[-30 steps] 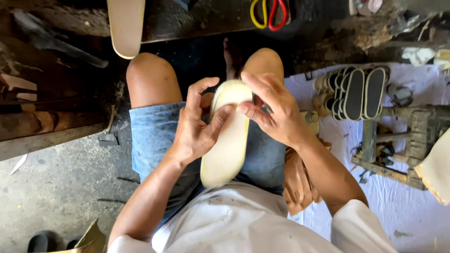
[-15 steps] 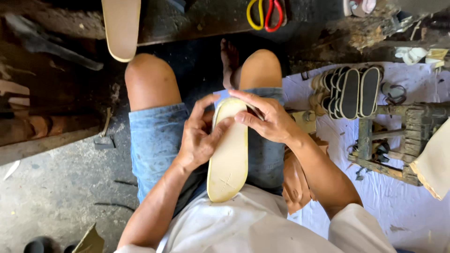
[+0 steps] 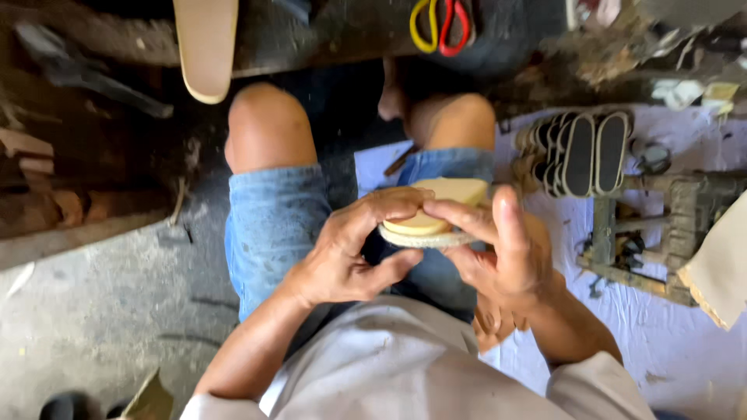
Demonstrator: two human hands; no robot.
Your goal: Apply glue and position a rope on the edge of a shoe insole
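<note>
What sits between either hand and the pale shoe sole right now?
Nothing visible. The left hand and right hand both grip the shoe sole directly, fingers on its edges, above the lap.

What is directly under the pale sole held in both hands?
Under the pale sole lie the denim shorts and a strip of white sheet. The left hand and right hand cover the rest.

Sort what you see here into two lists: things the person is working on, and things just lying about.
In hand:
- pale shoe sole, gripped end-on by left hand and right hand

Lying about:
- row of dark-faced soles on the white sheet
- another pale sole on the bench
- yellow and red loops
- wooden frame
</note>
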